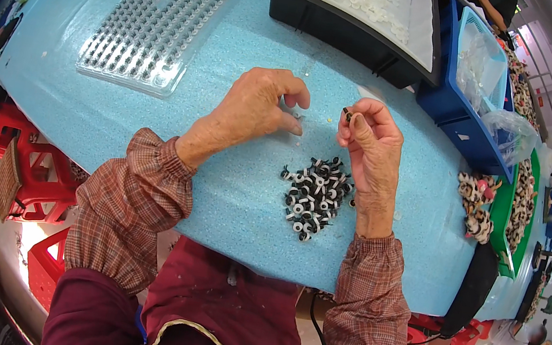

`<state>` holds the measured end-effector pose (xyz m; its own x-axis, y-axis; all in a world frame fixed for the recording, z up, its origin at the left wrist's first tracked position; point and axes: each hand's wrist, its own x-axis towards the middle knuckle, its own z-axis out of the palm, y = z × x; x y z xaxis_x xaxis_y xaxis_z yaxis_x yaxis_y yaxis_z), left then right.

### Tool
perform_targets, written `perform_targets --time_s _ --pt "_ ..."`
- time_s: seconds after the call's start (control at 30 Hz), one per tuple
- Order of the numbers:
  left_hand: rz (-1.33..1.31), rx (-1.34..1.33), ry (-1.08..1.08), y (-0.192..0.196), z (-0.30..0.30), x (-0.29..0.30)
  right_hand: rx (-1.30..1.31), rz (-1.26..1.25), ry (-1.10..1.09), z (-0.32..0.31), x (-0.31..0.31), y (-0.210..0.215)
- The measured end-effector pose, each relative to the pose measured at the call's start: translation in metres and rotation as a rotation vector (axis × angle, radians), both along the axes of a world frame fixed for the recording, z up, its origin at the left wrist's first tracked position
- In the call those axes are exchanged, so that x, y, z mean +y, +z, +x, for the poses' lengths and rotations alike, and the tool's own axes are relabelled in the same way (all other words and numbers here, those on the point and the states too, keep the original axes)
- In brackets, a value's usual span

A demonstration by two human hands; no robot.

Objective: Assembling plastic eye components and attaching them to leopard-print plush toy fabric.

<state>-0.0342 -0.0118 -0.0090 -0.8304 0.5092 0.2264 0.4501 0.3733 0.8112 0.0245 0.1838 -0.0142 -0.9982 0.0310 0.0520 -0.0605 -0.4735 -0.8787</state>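
Observation:
Between the thumb and fingertips of my right hand (377,141) is a small black stemmed piece (347,114). My left hand (246,107) hovers to its left over the blue table, thumb and forefinger apart, and nothing visibly gripped. Tiny pale bits lie on the table near its fingertips. Just below my hands spreads a loose pile of small black stemmed pieces with white rings (315,196). A clear plastic tray (172,82) at the far left holds rows of small dark parts.
A black bin (326,30) with a white tray of translucent pieces stands at the back. To its right are a blue crate (462,118) with plastic bags and a green tray (499,220) of leopard-print plush pieces. Red stools (40,173) stand left of the blue table (215,199).

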Motion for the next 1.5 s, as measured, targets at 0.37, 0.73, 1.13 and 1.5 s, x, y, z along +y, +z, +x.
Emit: perform_targets --time_s 0.37,0.73,1.13,1.5 --pt "0.226 -0.108 -0.084 -0.003 -0.003 0.006 -0.001 0.057 0.006 -0.004 0.006 -0.004" --pt "0.369 -0.218 -0.124 0.000 0.005 0.010 -0.080 0.110 0.131 0.000 -0.001 0.001" --pt "0.605 -0.597 -0.014 -0.005 0.010 0.028 -0.003 0.458 -0.057 0.003 -0.012 0.009" --pt "0.783 -0.919 -0.056 -0.019 0.011 0.016 0.039 0.373 0.042 0.001 -0.020 0.007"
